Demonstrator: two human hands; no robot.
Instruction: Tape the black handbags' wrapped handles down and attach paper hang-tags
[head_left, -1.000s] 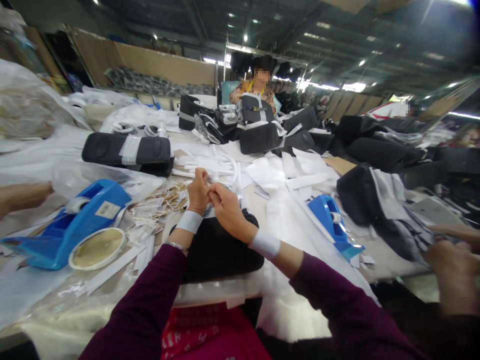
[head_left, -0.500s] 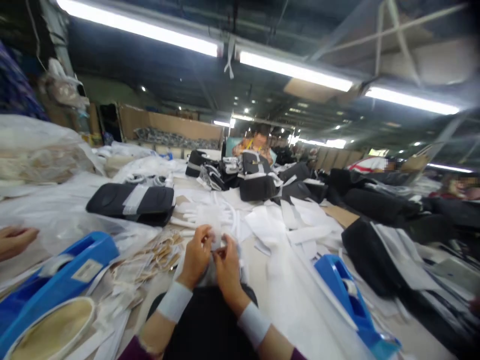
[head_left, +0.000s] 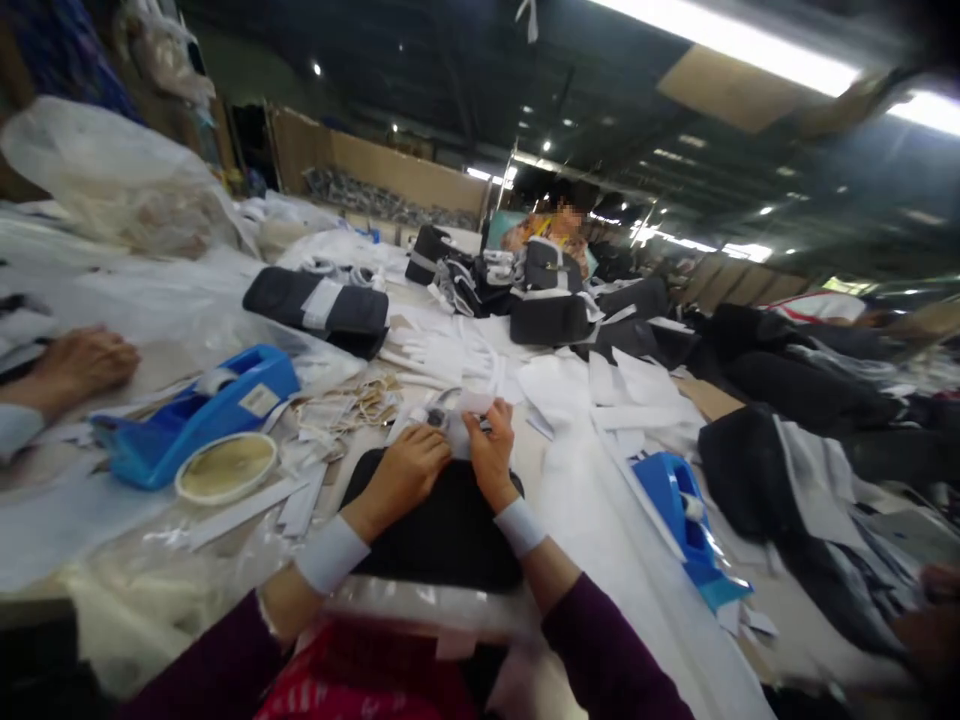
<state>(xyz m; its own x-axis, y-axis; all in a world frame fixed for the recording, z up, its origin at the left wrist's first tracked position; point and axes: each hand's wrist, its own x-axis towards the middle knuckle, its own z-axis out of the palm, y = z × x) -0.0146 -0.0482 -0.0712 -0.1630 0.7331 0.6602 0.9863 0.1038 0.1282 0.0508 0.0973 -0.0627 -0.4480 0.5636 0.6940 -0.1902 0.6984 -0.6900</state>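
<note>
left hand: the hand (head_left: 409, 470) lies palm down over the bag's upper edge, fingers bent and close together; what they grip, if anything, cannot be told.
right hand: thumb and fingers of this hand (head_left: 493, 455) nearly meet, pinching a pale slip (head_left: 474, 402).
bag: black (head_left: 442, 540), flat on the surface (head_left: 531, 455) before the person, under both hands.
wrists: a pale band (head_left: 332, 553) around each.
left side: a blue dispenser (head_left: 262, 375), a round tub (head_left: 226, 468) just beside it, tags (head_left: 367, 405) with strings near.
right side: a second blue dispenser (head_left: 660, 480), tilted, beside white sheeting (head_left: 600, 560).
behind: a wrapped black case (head_left: 349, 308) with a pale strip around it.
others: a co-worker's hand (head_left: 86, 365) at far left; a person (head_left: 525, 235) across the surface.
</note>
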